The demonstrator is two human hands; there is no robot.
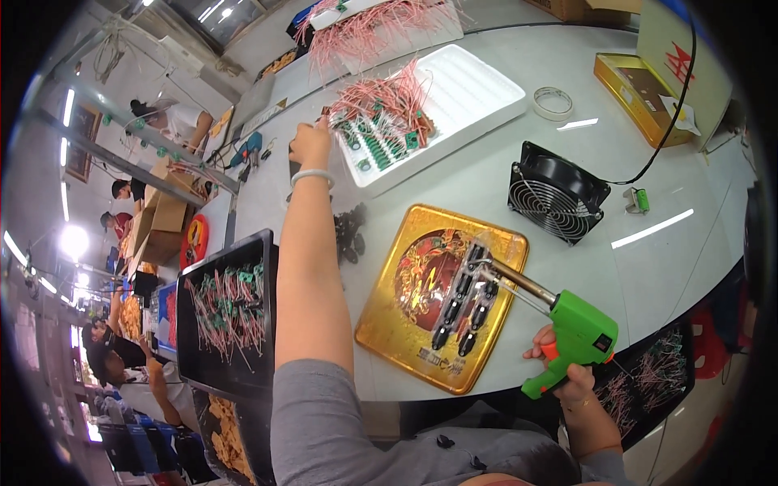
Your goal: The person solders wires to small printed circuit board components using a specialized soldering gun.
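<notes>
My right hand is wrapped round a green soldering gun with an orange trigger. Its metal barrel points left, and the tip is over small black parts set in two rows. Those rows lie on a gold tin lid with a red round picture. My left arm stretches far forward. At its end, my left hand is closed beside the left edge of a white foam tray; whatever it grips is hidden. Green circuit boards with pink wires fill that tray's left part.
A black fan stands right of the lid, its cable running up. Behind are a tape roll and an open gold tin. Black trays of wired boards sit at left and lower right. Several people work at far left.
</notes>
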